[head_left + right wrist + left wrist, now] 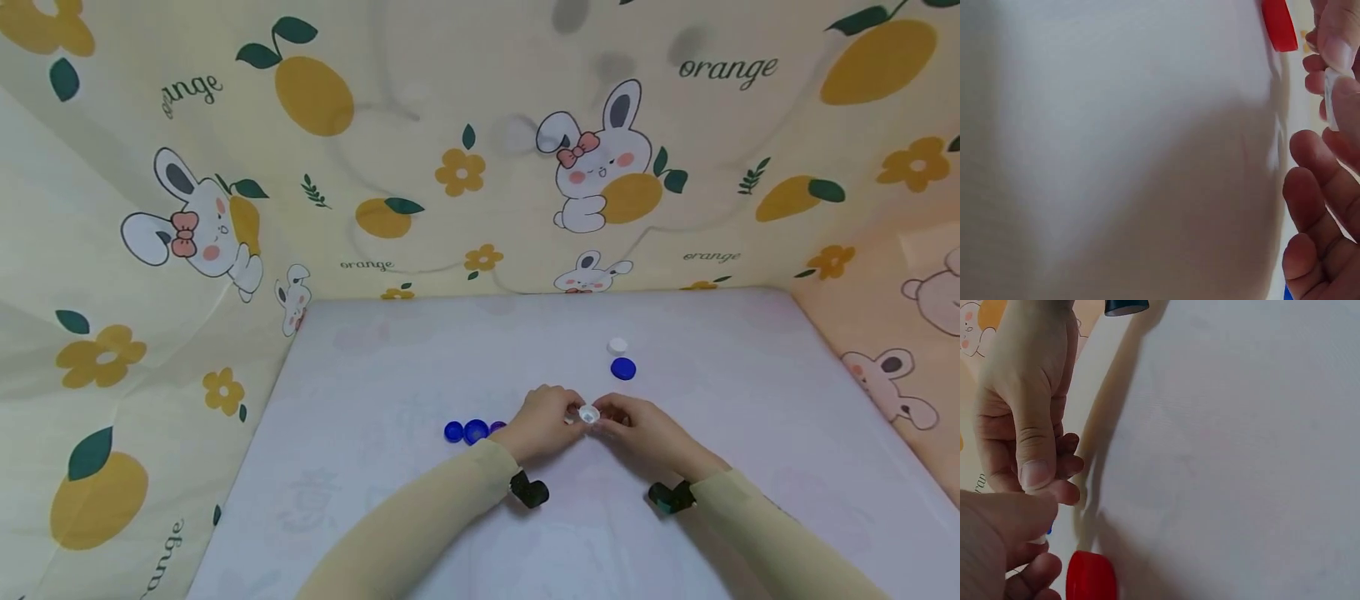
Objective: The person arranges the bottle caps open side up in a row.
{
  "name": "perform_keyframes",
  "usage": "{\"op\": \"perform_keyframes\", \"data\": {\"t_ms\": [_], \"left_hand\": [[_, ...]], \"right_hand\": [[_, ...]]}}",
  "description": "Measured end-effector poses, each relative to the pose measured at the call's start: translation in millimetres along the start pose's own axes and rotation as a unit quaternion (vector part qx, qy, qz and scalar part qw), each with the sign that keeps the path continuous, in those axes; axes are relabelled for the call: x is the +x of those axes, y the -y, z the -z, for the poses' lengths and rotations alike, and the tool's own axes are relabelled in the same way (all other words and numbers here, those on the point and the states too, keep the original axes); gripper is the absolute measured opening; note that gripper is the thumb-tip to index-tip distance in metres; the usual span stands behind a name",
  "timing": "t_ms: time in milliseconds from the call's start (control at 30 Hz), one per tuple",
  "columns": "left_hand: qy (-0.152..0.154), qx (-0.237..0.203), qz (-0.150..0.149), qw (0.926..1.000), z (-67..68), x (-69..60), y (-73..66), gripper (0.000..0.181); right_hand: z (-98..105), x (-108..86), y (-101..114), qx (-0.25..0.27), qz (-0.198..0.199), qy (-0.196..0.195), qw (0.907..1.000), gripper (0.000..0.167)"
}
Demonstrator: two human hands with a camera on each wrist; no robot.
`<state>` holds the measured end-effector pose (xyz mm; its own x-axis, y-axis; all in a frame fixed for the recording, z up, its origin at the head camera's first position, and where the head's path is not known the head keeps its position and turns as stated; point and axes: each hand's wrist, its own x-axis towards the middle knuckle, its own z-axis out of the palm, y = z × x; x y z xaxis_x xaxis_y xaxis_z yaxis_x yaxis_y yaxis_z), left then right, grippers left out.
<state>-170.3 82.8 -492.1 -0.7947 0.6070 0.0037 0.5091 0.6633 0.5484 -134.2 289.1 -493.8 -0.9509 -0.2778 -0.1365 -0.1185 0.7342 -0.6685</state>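
A small white cap is pinched between the fingertips of both hands, just over the table, in the head view. My left hand grips its left side and my right hand its right side. The right wrist view shows the white cap edge-on between thumbs and fingers; the other fingers of the right hand are loosely bent. Close to the left hand, a red cap sits on the table in the left wrist view; the head view does not show it.
Left of the left hand lie a small blue cap, a larger blue cap and a purplish cap partly covered by the hand. Beyond the right hand are another blue cap and a white cap. Patterned cloth walls the table.
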Motion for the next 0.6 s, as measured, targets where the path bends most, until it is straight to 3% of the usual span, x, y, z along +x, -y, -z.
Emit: {"op": "perform_keyframes", "data": {"t_ms": [367, 600], "left_hand": [[0.062, 0.073, 0.013, 0.9954, 0.7, -3.2, 5.1, 0.033], [0.058, 0.064, 0.006, 0.9962, -0.2, -4.5, 8.6, 0.030]], "right_hand": [[-9.4, 0.2, 1.4, -0.011, 0.020, 0.010, 0.9997, 0.019], [-13.9, 2.2, -2.7, -0.010, 0.049, 0.008, 0.9987, 0.022]]}}
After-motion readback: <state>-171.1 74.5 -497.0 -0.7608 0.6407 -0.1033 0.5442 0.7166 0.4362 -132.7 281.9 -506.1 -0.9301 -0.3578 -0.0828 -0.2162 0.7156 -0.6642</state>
